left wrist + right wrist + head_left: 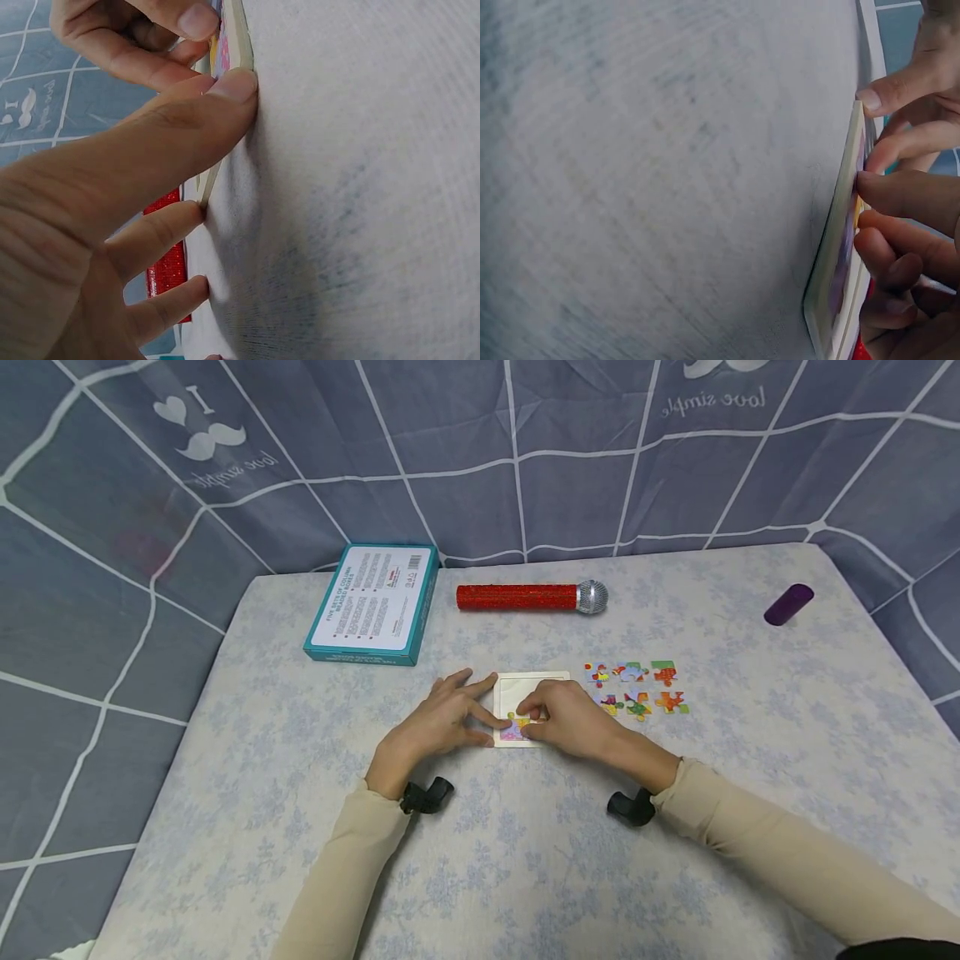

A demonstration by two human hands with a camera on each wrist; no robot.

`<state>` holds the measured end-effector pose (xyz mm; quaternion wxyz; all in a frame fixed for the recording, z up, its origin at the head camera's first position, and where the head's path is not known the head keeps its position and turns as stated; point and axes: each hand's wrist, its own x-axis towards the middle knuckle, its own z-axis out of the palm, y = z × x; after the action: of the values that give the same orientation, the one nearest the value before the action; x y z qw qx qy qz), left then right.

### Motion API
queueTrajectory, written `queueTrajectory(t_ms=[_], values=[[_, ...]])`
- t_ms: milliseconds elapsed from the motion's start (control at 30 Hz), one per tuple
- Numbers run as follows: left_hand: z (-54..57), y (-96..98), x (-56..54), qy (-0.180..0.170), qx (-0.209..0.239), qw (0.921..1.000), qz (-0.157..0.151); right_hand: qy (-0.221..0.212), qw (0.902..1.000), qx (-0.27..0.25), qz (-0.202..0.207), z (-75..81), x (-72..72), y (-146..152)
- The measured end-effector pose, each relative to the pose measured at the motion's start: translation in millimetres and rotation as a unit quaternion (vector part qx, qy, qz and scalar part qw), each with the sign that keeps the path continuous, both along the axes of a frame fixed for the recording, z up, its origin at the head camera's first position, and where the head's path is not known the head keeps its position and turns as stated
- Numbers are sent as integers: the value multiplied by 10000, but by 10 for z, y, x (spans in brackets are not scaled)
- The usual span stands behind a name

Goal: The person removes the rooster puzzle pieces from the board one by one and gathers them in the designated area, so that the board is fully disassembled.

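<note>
A small white-framed puzzle tray (pixel 528 687) lies on the table with joined, colourful puzzle pieces (pixel 512 733) in its near left corner. My left hand (pixel 442 714) rests at its left side with fingers spread. The thumb touches the near corner, while the index fingertip presses on the pieces. Over the tray's right part, my right hand (pixel 573 720) has curled fingers, with thumb and index pinching a puzzle piece mostly hidden beneath them. In the right wrist view, those fingertips are right at the tray (pixel 826 281). Several loose puzzle pieces (pixel 632 672) lie in two rows to the right.
A red glittery microphone (pixel 517 597) lies beyond the tray. At the back left is a teal box (pixel 371 602) with printed text. A purple cylinder (pixel 789 604) lies at the far right. A patterned cloth covers the table (pixel 495 852), and grey-blue curtains (pixel 465 427) hang behind it.
</note>
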<state>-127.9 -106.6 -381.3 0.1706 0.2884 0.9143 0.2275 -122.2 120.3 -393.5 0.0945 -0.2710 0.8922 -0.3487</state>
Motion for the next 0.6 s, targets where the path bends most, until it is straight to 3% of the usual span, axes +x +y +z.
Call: queueTrajectory(t_ms=[200,467,600], values=[[2,-9,0,-1,-12,10000,-31,110,9999,58,102,15,1,-36],[45,-20,-44,-51,254,9997,22,-176,9998,10,115,63,-25,-65],[54,4,-91,175,-47,9997,146,-282,9996,34,63,70,-36,-75]])
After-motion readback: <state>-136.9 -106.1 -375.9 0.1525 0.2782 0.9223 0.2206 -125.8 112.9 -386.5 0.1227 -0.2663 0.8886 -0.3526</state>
